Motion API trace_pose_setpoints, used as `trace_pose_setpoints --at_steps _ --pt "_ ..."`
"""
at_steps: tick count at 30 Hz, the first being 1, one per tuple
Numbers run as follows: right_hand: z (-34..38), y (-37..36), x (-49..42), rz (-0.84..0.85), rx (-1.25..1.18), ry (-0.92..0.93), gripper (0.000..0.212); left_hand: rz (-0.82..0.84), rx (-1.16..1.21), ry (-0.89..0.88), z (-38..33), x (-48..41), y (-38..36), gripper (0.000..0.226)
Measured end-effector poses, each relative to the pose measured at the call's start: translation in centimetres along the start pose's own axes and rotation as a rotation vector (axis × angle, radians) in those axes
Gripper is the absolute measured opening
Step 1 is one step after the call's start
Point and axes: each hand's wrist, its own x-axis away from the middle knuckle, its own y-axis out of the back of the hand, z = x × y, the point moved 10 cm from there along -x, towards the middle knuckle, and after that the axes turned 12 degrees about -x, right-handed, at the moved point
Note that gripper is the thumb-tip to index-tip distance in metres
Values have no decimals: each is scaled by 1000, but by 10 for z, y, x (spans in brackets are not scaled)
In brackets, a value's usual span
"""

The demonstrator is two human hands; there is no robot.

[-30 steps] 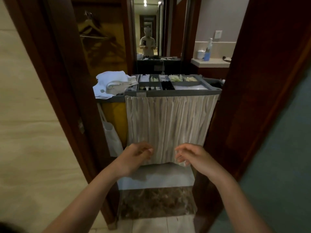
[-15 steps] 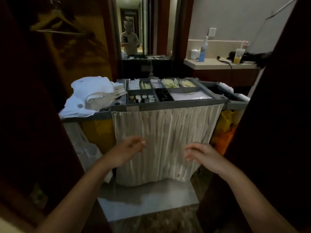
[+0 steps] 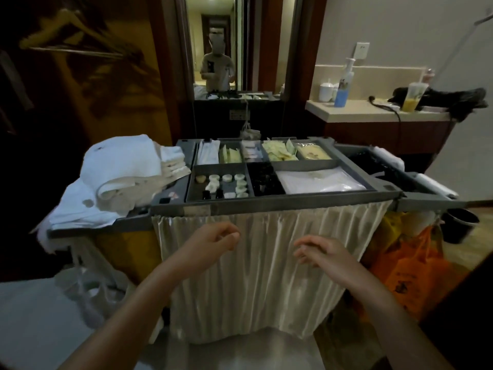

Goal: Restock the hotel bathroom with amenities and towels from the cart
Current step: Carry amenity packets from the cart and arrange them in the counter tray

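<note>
Dim hallway fills the frame, with a mirror [image 3: 226, 49] at top centre and a pale counter [image 3: 373, 113] at upper right holding a blue bottle [image 3: 342, 89] and a cup of orange drink [image 3: 412, 98]. Across the middle stands the cart [image 3: 266, 205], its grey top tray split into compartments. Small white soaps [image 3: 226, 182] lie in the front left compartment, dark bottles [image 3: 264, 180] in the one beside it, and a flat clear packet [image 3: 320, 180] to the right of those. Yellow-green sachets [image 3: 277, 152] fill the back row. White towels [image 3: 120, 172] are heaped on the cart's left end, at centre left of the frame. A cream pleated curtain [image 3: 266, 276] hangs from the tray's front edge, and an orange bag [image 3: 408, 263] hangs at lower right.

Both hands are raised in front of the curtain, just below the tray and well apart from each other. The left hand [image 3: 210, 243] is empty, fingers loosely curled, thumb near the forefinger. The right hand [image 3: 320, 251] is empty too, fingers bent and slack. Whether either touches the curtain I cannot tell.
</note>
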Motion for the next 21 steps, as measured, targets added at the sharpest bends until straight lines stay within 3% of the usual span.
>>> trace_pose_setpoints --at_steps 8,21 --pt "25 60 -134 38 -16 15 17 -29 20 70 -10 -147 15 18" --pt "9 106 -279 85 42 -22 18 -28 50 49 21 -303 20 15"
